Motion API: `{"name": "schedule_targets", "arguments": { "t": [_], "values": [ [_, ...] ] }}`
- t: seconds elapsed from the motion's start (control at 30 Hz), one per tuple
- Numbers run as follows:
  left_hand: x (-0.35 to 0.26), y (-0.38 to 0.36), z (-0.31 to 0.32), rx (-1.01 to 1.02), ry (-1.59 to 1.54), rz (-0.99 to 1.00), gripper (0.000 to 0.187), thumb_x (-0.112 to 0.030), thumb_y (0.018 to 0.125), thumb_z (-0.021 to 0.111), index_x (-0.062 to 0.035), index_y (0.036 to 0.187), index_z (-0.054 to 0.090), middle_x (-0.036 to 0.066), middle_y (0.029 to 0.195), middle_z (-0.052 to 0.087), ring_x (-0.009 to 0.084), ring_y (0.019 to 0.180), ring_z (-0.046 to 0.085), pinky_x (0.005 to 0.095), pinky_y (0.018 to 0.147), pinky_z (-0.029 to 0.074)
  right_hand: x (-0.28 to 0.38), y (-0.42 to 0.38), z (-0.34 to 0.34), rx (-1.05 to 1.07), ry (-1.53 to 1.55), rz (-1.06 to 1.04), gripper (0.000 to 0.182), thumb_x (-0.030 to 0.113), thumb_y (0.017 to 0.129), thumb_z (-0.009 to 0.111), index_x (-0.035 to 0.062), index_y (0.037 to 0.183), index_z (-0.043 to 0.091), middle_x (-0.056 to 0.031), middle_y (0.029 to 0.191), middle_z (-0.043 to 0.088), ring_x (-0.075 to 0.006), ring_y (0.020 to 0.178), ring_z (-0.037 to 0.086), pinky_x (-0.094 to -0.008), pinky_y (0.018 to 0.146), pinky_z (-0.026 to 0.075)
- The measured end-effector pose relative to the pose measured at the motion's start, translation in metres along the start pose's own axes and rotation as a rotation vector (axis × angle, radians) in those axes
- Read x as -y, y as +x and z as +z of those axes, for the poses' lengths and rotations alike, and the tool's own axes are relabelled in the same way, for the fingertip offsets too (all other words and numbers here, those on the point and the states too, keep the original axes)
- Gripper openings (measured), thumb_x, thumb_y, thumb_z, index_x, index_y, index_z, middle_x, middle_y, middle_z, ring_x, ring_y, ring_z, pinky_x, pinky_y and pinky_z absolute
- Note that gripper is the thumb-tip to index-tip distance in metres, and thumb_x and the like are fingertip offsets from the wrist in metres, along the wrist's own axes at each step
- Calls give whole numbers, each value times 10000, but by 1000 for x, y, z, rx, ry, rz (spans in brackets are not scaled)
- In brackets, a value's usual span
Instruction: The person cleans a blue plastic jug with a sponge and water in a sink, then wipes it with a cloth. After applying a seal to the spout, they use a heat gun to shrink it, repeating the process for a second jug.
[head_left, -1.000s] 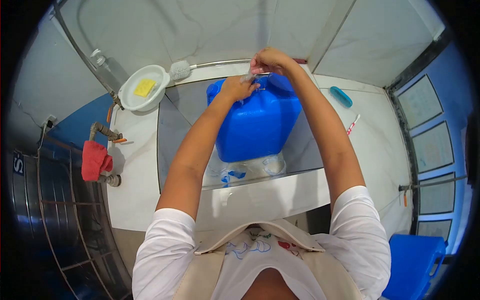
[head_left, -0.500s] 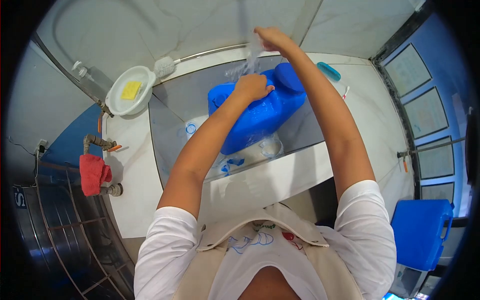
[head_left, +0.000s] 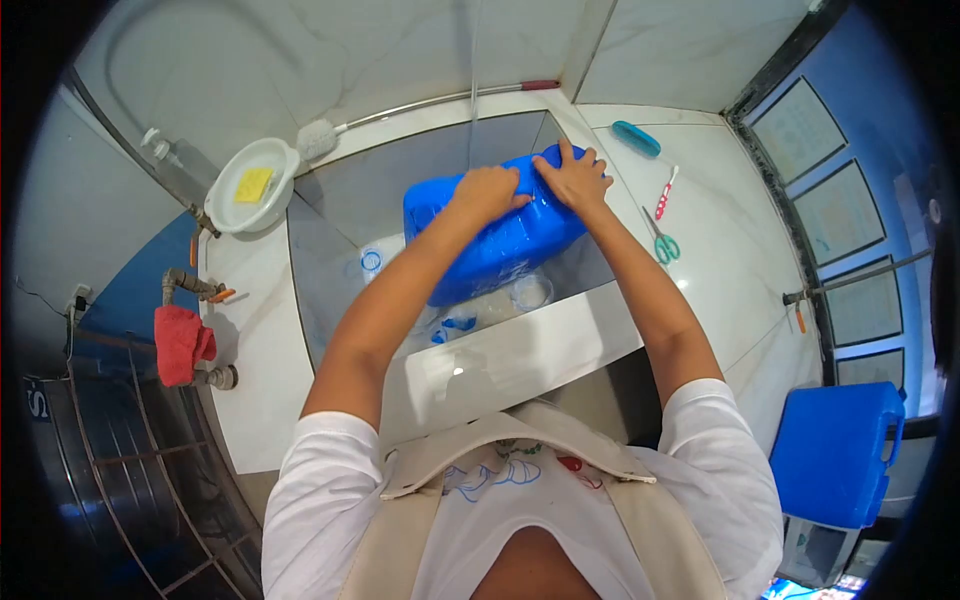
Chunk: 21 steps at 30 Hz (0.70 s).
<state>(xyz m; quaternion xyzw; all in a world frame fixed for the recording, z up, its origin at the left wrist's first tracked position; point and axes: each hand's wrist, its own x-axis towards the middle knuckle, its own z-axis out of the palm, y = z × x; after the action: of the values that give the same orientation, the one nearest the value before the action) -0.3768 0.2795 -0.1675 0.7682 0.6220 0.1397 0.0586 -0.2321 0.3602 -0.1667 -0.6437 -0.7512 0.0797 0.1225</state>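
A wet blue water jug (head_left: pixel 500 250) lies tilted inside the grey sink (head_left: pixel 330 220). My left hand (head_left: pixel 488 196) is wrapped round the handle on its upper side, and the fingers hide most of that handle. At the jug's right end is a large round blue cap. My right hand (head_left: pixel 573 180) grips over this end with its fingers spread around it, covering much of the cap. A thin stream of water (head_left: pixel 474 80) falls into the sink behind the jug.
Left of the sink, a white basin (head_left: pixel 225 215) holds a yellow sponge (head_left: pixel 254 185). A long-handled brush (head_left: pixel 317 139) lies along the back ledge. On the right are a teal brush (head_left: pixel 636 138), a toothbrush (head_left: pixel 666 192) and scissors (head_left: pixel 664 245). Another blue jug (head_left: pixel 830 450) stands lower right.
My right hand has come down from the splashing water onto the jug's capped end. The jug has shifted slightly, with my left hand still on its handle. The water now runs in a thin stream.
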Motion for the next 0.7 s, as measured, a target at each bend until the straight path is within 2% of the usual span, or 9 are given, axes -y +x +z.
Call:
{"name": "schedule_targets", "arguments": {
  "t": [0.07,0.13,0.43,0.47,0.53,0.57,0.63,0.67,0.7],
  "values": [
    [-20,-2,8,-67,4,-23,441,-414,777,587,8,901,558,198,779,618,369,736,604,468,650,478,-1,-3,0,-7,10,-7,721,594,695,485,245,1316,377,-238,1349,279,-478,1230,241,-620,926,228],
    [-39,-7,18,-93,-80,-212,413,-383,770,604,8,895,562,206,799,616,367,752,604,465,658,478,1,-5,-3,0,12,7,718,586,691,491,263,1320,369,-231,1366,258,-482,1241,220,-629,930,215],
    [3,20,-6,188,6,105,337,-303,721,640,-28,911,599,187,862,622,351,810,597,443,712,477,-4,-15,-6,-11,-15,168,714,566,676,513,259,1309,396,-250,1363,260,-488,1232,234,-597,947,228],
    [10,23,-7,188,0,105,337,-303,721,640,-28,911,599,187,862,622,351,810,597,443,712,477,-7,-21,-8,4,-12,100,705,562,671,521,261,1299,410,-250,1362,263,-485,1227,244,-592,949,229],
    [28,27,-12,116,4,272,332,-324,706,628,-38,871,594,189,791,619,362,756,596,449,684,472,-14,-33,-11,-13,-12,-101,690,536,639,564,273,1266,450,-238,1344,292,-464,1218,271,-584,959,222],
    [33,24,-17,117,10,277,332,-324,706,628,-38,871,594,189,791,619,362,756,596,449,684,472,-21,-37,-13,-17,-6,-97,690,536,639,564,273,1266,450,-238,1344,292,-464,1218,271,-584,959,222],
    [32,15,-32,258,118,189,317,-334,693,630,-78,877,602,168,767,626,353,722,597,450,654,469,-36,-44,-25,111,-49,-796,657,500,610,593,274,1218,490,-224,1317,335,-451,1188,315,-580,967,213],
    [28,11,-31,232,169,209,285,-332,693,635,-100,855,598,146,738,627,344,690,596,454,626,464,-39,-44,-32,185,-44,-959,583,445,634,583,245,1178,517,-197,1271,398,-422,1147,377,-565,981,203],
    [24,8,-27,237,174,204,285,-332,693,635,-100,855,598,146,738,627,344,690,596,454,626,464,-36,-33,-40,185,-36,-962,583,445,634,583,245,1178,517,-197,1271,398,-422,1147,377,-565,981,203]
  ]
}}
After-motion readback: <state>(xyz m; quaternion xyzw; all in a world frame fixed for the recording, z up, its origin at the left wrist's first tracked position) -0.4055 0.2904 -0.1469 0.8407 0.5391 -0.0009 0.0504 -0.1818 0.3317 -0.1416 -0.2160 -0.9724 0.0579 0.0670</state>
